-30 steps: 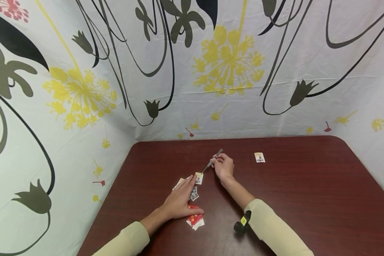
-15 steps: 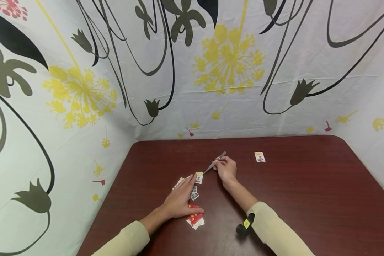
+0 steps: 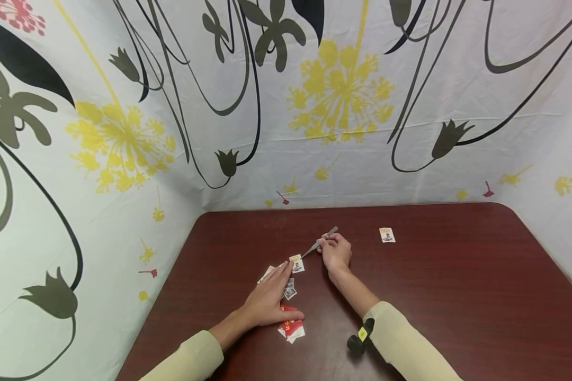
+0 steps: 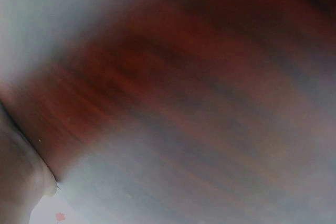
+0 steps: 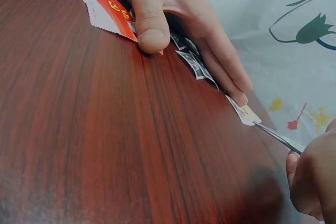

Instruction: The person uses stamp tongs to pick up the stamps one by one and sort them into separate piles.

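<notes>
My right hand pinches a pair of metal tweezers, whose tips are at the corner of a small cream postage stamp. In the right wrist view, the tweezers meet the edge of that stamp. My left hand lies flat with straight fingers, its fingertips on the near side of the cream stamp. Under its palm and fingers are grey stamps and pale ones, partly hidden. Its thumb rests over red-and-white stamps, clearly perforated in the right wrist view.
Another cream stamp lies by itself farther right on the dark red-brown table. A patterned white cloth hangs behind and beside the table. A black wrist device is on the right sleeve. The left wrist view is mostly blurred.
The cream stamp at the tweezer tips has turned slightly. My right hand drew back a little to the right, then the tips came back to the stamp. The left hand stays put.
</notes>
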A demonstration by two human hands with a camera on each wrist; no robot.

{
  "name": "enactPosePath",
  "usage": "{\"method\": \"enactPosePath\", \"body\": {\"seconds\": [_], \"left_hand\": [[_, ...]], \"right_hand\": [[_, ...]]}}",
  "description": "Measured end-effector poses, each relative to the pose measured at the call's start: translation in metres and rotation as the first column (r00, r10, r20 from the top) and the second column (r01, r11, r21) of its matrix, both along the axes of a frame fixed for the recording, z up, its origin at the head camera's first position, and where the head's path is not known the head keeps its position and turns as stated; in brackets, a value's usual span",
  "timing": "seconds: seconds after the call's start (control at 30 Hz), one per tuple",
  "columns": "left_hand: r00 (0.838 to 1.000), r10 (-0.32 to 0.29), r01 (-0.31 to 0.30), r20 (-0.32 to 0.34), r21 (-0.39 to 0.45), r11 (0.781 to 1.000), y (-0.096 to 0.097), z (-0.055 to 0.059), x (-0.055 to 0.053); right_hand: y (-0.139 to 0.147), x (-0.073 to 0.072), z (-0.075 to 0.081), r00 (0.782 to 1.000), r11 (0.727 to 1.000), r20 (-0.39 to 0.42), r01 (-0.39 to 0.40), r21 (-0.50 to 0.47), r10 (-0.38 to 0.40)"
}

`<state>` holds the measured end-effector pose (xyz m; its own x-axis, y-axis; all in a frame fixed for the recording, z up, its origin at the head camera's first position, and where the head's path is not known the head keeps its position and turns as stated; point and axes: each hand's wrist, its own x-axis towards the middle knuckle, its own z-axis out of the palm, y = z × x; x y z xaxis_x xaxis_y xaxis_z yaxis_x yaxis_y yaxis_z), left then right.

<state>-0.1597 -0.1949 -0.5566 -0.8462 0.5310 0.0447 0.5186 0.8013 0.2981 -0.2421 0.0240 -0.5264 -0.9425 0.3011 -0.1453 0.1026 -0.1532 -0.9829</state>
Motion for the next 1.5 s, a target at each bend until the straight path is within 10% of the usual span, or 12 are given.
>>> {"method": "enactPosePath", "body": {"seconds": [0.87,1.5], "left_hand": [[1.0,0.007,-0.007,0.016,-0.002,1.0,0.002,0.001,0.0],[1.0,0.006,-0.006,0.001,-0.014,1.0,0.001,-0.001,0.001]], "right_hand": [[0.017,0.002,0.0,0.999,0.999,0.005,0.035,-0.028,-0.035],[0.126,-0.005,0.025,0.992,0.984,-0.011,0.12,-0.132,-0.123]]}}
